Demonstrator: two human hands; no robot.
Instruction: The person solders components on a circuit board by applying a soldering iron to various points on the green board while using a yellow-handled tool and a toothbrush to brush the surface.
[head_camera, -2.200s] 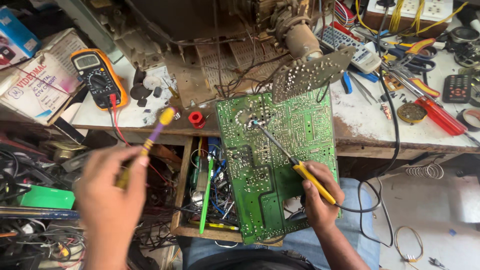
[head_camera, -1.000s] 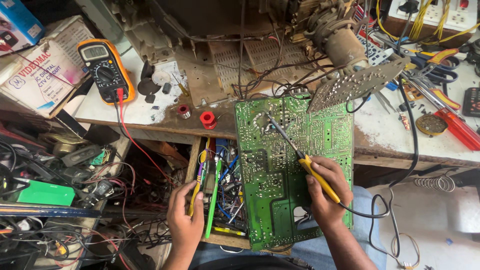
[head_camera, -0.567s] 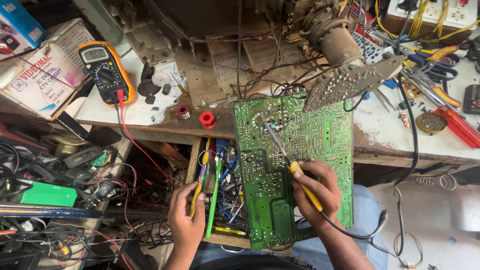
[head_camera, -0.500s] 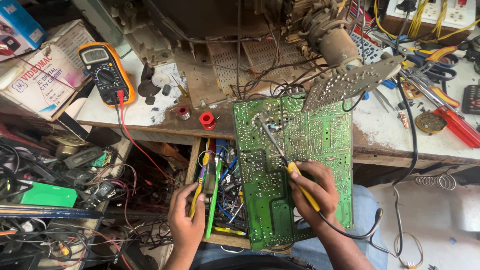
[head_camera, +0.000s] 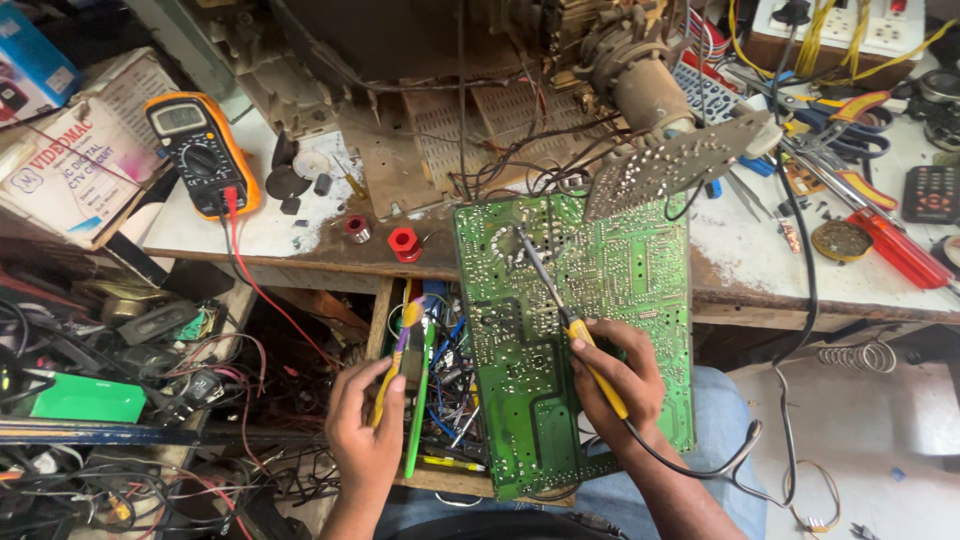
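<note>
Fingers (head_camera: 612, 372) of the right hand (head_camera: 612, 385) are wrapped round the yellow handle of a soldering iron (head_camera: 570, 325), low and right of the frame's centre; its metal shaft runs up and left, and the tip rests on the upper left part of the green circuit board (head_camera: 600, 290). The board stands tilted in the middle of the frame, solder side up, its top edge against the workbench (head_camera: 760, 260) and its lower end over the person's lap. The left hand (head_camera: 365, 430), lower centre-left, has its fingers closed on a yellow-handled tool (head_camera: 395, 355) with a purple band, held just beside a green tool (head_camera: 418, 400) in the open drawer (head_camera: 440, 400) crammed with wires. A black cord (head_camera: 700, 460) trails from the iron's handle toward the lower right. In the upper left lies a yellow multimeter (head_camera: 200, 150) with a red lead, next to a printed booklet (head_camera: 75, 175). Two small red knobs (head_camera: 404, 243) sit on the bench edge near the board. Red-handled tools (head_camera: 895, 245) lie at the right edge.
</note>
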